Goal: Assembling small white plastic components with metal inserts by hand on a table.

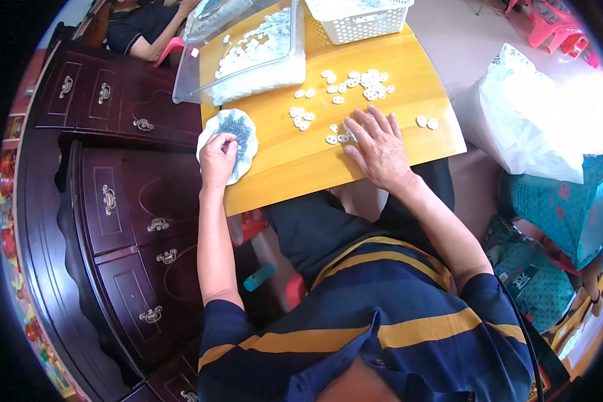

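Dark red-brown drawer cabinet (pixel 124 181) flanks the left side of a yellow wood-grain counter (pixel 281 177); a bulging white bag (pixel 516 114) is to the counter's right. At the counter's far side: a clear plastic bin (pixel 297 70) containing many white pieces, and a white perforated basket (pixel 372 28) beside it. Scalloped white plate (pixel 249 153) sits at the counter's left edge. Right hand (pixel 380 149): palm down, grip loosely spread, fingers over a few small pieces near the front edge. Left hand (pixel 218 157): over the plate, grip pressed together at thumb and forefinger; cannot tell whether anything is pinched. White two-holed oval pieces (pixel 371 84) lie in loose clusters mid-counter, two more right of the right hand. Smallest items: slender grey-blue pieces (pixel 238 127), heaped in the plate.
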A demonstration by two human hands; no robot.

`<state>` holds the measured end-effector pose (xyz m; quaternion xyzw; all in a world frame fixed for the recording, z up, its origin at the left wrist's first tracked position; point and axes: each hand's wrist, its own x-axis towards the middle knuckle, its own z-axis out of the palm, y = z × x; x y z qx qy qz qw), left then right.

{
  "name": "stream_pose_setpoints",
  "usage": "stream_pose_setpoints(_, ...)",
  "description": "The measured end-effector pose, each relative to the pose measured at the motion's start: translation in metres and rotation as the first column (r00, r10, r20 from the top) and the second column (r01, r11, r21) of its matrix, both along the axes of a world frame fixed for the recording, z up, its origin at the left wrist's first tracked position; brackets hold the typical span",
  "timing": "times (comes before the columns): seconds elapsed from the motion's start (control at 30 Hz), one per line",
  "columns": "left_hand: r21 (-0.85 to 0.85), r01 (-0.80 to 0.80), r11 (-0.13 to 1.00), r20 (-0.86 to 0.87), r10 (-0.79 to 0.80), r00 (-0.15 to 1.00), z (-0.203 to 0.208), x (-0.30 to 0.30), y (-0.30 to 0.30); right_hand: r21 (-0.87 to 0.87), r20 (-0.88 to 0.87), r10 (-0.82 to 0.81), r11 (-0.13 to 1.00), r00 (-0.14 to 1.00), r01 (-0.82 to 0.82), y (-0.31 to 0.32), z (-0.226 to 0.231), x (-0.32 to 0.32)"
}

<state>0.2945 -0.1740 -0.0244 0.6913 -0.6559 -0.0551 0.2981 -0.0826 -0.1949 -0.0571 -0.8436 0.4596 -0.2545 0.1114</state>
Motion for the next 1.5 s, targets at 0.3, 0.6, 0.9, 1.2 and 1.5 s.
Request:
stream_pose_setpoints(0.3,-0.04,0.029,0.999,-0.029,-0.031,0.999,0.013,-0.005,0.008,0.084,-0.148,0.059,0.995,0.987,-0.047,-0.003,0.003,0.019)
stream_pose_setpoints(0.6,-0.048,-0.02,0.999,-0.068,0.017,0.998,0.02,-0.01,0.005,0.071,-0.142,0.102,0.993,0.985,-0.092,0.004,0.005,0.02)
stream_pose_setpoints(0.9,-0.126,0.222,0.967,-0.18,-0.242,0.953,0.046,-0.109,-0.029,0.098,-0.088,-0.021,0.995,0.996,0.03,0.0,0.009,0.006)
stream_pose_setpoints(1.2,-0.113,0.47,0.875,-0.078,-0.48,0.874,0.003,-0.204,-0.084,0.056,0.049,-0.076,0.996,0.996,0.073,0.002,-0.002,-0.007)
stream_pose_setpoints(1.5,0.053,0.468,0.882,-0.049,-0.466,0.884,-0.002,-0.218,-0.089,0.037,0.55,-0.162,0.985,0.819,0.17,-0.003,-0.005,-0.023)
